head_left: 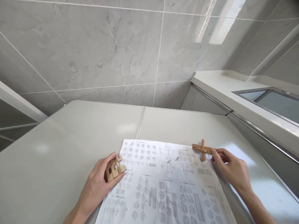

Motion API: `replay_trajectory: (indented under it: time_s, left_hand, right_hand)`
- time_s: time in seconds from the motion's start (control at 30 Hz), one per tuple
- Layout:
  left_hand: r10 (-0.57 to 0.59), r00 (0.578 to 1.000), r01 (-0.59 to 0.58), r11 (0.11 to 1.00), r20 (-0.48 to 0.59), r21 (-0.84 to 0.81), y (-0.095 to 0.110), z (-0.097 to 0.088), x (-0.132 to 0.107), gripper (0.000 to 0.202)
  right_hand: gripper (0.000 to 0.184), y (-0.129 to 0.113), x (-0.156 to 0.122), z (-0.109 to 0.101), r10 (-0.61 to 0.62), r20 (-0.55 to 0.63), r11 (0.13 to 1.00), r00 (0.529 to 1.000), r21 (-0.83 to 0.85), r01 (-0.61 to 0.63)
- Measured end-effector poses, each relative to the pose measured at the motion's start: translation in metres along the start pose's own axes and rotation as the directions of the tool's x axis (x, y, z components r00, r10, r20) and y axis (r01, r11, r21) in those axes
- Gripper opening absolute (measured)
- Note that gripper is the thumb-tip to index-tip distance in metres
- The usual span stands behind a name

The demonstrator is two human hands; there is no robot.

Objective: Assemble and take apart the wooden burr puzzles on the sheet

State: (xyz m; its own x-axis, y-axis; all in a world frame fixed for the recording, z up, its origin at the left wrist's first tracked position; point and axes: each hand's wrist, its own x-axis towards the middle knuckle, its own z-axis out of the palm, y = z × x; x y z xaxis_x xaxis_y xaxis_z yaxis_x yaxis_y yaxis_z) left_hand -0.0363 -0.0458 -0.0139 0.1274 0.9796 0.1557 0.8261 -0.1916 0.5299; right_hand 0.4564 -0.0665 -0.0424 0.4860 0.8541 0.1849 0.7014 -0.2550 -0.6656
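Observation:
My left hand (99, 182) is closed around a small bundle of notched wooden puzzle pieces (114, 168), held at the left edge of a printed instruction sheet (163, 186). My right hand (230, 168) pinches one end of a partly assembled wooden cross puzzle (202, 149), which stands near the sheet's upper right corner. The sheet lies flat on a pale grey table (70, 146) and shows many small diagrams of puzzle shapes.
A grey tiled wall (105, 49) rises behind the table. To the right runs a white counter (233, 93) with a steel sink (273, 101), separated from the table by a narrow gap. The table has a seam (140, 123) down its middle.

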Motion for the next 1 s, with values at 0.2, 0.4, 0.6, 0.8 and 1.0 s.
replay_trajectory:
  time_s: [0.2,0.4,0.6,0.8,1.0]
  left_hand:
    - [0.092,0.996,-0.091,0.994,0.011,-0.063,0.023,0.005,0.01,0.061]
    - [0.29,0.935,-0.235,0.938,0.204,-0.254,0.075,0.037,0.024,0.072]
    - [0.51,0.8,-0.386,0.841,0.317,-0.379,0.116,0.085,0.043,0.086]
    - [0.568,0.75,-0.43,0.808,0.339,-0.402,0.131,0.106,0.046,0.095]
    - [0.555,0.746,-0.428,0.823,0.368,-0.373,0.128,0.091,0.052,0.093]
  right_hand:
    - [0.039,-0.006,0.0,-0.004,0.057,-0.055,0.998,0.997,-0.038,-0.059]
    - [0.034,-0.012,-0.005,-0.008,-0.137,-0.377,0.991,0.916,-0.046,0.129]
    - [0.025,-0.037,-0.023,-0.001,-0.627,-0.222,0.766,0.747,-0.004,0.642]
    - [0.021,-0.062,-0.047,0.018,-0.735,0.188,0.678,0.652,0.205,0.706]
    - [0.01,-0.062,-0.062,0.032,-0.662,0.448,0.742,0.601,0.278,0.61]
